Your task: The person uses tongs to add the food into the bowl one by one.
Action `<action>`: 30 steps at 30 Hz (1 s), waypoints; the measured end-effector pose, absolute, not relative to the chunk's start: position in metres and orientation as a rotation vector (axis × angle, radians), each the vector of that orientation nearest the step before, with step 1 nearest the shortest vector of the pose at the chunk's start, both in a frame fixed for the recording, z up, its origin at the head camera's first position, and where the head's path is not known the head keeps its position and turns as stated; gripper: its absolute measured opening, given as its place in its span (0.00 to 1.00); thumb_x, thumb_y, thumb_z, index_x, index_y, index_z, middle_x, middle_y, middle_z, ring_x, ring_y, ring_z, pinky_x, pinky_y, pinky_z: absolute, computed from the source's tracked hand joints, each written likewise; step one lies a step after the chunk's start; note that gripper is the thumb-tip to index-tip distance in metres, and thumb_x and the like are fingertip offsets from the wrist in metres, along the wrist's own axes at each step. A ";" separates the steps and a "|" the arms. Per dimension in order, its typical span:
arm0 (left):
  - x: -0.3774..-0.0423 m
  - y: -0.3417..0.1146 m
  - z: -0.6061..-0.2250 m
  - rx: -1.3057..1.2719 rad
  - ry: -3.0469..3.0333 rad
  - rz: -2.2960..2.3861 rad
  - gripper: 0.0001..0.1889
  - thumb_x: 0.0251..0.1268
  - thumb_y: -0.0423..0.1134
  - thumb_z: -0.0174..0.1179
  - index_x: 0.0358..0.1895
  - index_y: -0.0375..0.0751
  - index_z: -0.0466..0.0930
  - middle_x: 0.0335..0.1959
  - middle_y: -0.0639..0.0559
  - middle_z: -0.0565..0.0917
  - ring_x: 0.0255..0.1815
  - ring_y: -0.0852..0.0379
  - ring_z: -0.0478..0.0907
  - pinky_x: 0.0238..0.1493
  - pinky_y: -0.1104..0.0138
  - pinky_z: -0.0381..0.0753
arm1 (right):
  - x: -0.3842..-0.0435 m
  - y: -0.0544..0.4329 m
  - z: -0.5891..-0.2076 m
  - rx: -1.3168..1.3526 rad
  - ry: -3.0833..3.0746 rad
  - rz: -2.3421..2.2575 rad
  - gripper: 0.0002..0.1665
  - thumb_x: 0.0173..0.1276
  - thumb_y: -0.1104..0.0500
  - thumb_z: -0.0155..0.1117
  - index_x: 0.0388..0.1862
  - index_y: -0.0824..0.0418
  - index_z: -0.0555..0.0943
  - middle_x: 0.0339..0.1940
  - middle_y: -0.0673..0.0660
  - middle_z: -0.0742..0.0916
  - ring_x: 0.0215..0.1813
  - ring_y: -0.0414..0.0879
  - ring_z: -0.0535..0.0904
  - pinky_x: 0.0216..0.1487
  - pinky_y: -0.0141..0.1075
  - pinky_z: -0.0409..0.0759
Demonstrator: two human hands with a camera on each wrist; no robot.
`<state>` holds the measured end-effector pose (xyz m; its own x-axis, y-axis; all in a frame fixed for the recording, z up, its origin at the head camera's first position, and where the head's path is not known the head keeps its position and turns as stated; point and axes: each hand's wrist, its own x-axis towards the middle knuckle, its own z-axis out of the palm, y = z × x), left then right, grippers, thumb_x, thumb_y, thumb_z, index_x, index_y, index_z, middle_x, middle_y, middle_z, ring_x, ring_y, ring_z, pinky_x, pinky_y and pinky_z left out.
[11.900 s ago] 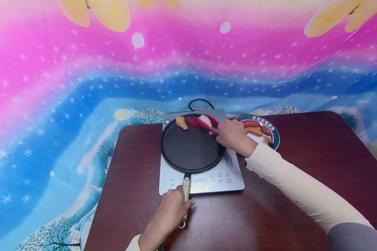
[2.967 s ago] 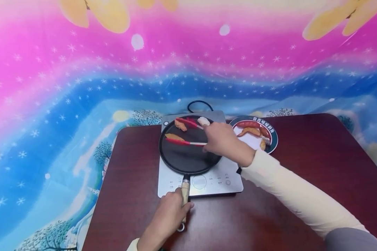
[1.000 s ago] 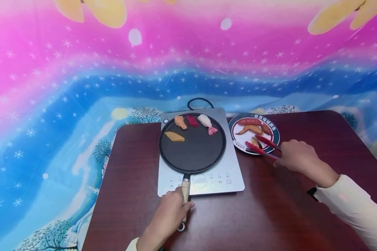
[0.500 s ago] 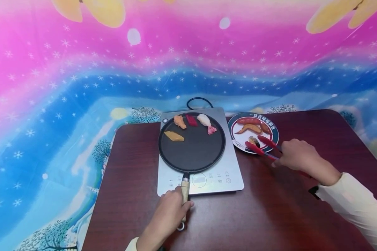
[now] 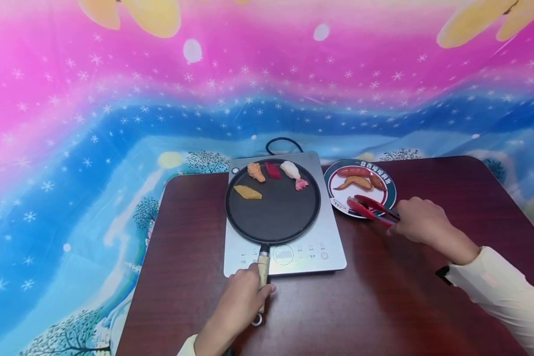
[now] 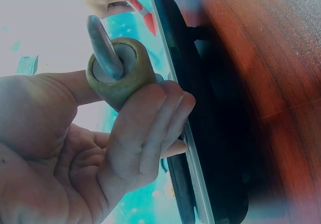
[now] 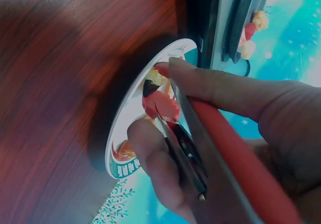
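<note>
My left hand (image 5: 244,295) grips the wooden handle (image 5: 263,272) of a flat black frying pan (image 5: 273,217); the left wrist view shows its fingers curled round the handle's end. My right hand (image 5: 424,223) holds red-tipped tongs (image 5: 374,203) over the near part of a round plate (image 5: 389,192). Between the tong tips is a small yellowish piece of food with a dark band (image 7: 150,87), mostly hidden in the head view. A sausage (image 5: 353,172) and a brown wing-shaped piece (image 5: 357,183) lie farther back on the plate, beside another brown piece (image 5: 378,183).
The pan sits on a silver induction cooker (image 5: 331,247). In it lie an orange-brown fried piece (image 5: 255,172), a dark red slice (image 5: 273,170), a white piece with a pink shrimp tail (image 5: 290,170) and a yellow slice (image 5: 248,192). A patterned cloth (image 5: 267,109) hangs behind the table.
My right hand has gone from the pan to the plate with the tongs, leaving a yellow slice in the pan. In the last half second the tong tips have closed in round the dark-banded piece.
</note>
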<state>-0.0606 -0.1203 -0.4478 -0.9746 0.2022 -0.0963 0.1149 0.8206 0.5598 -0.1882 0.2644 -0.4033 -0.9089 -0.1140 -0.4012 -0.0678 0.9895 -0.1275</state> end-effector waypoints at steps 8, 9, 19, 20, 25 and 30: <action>-0.060 -0.120 -0.448 0.241 2.859 0.853 0.17 0.58 0.42 0.75 0.35 0.33 0.78 0.17 0.54 0.74 0.17 0.61 0.71 0.19 0.69 0.69 | -0.186 0.269 -0.407 -0.157 2.764 -0.128 0.32 0.54 0.49 0.83 0.47 0.72 0.85 0.27 0.57 0.85 0.27 0.49 0.75 0.26 0.38 0.75; -0.060 -0.120 -0.448 0.241 2.861 0.849 0.17 0.58 0.42 0.75 0.35 0.33 0.78 0.17 0.54 0.74 0.17 0.61 0.71 0.19 0.69 0.69 | -0.186 0.270 -0.407 -0.159 2.764 -0.129 0.32 0.55 0.49 0.83 0.48 0.72 0.85 0.27 0.57 0.85 0.27 0.49 0.75 0.26 0.38 0.75; -0.059 -0.120 -0.449 0.225 2.859 0.851 0.17 0.58 0.42 0.75 0.35 0.34 0.78 0.19 0.52 0.76 0.18 0.60 0.72 0.20 0.68 0.70 | -0.187 0.271 -0.409 -0.174 2.766 -0.165 0.35 0.55 0.49 0.82 0.52 0.74 0.84 0.29 0.58 0.86 0.29 0.49 0.75 0.28 0.38 0.75; -0.059 -0.120 -0.449 0.228 2.859 0.852 0.17 0.58 0.42 0.75 0.36 0.33 0.78 0.19 0.52 0.76 0.18 0.60 0.73 0.20 0.68 0.70 | -0.187 0.270 -0.408 -0.173 2.767 -0.171 0.35 0.55 0.49 0.82 0.51 0.73 0.84 0.29 0.58 0.86 0.29 0.49 0.75 0.28 0.38 0.75; -0.060 -0.120 -0.449 0.246 2.873 0.847 0.18 0.58 0.42 0.75 0.37 0.33 0.78 0.19 0.52 0.76 0.19 0.60 0.73 0.21 0.68 0.70 | -0.189 0.266 -0.404 -0.185 2.784 -0.200 0.33 0.55 0.47 0.82 0.47 0.73 0.84 0.28 0.57 0.85 0.29 0.49 0.75 0.27 0.38 0.75; -0.060 -0.120 -0.449 0.241 2.874 0.853 0.18 0.58 0.42 0.75 0.36 0.33 0.78 0.18 0.53 0.75 0.19 0.60 0.73 0.20 0.68 0.70 | -0.192 0.262 -0.397 -0.224 2.820 -0.210 0.32 0.55 0.47 0.82 0.45 0.72 0.85 0.28 0.57 0.86 0.29 0.50 0.75 0.28 0.39 0.76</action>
<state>-0.0596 -0.1198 -0.4494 -0.9783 0.1901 -0.0821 0.1145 0.8270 0.5504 -0.1925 0.2615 -0.3971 -0.9416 -0.1758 -0.2871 -0.1313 0.9771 -0.1676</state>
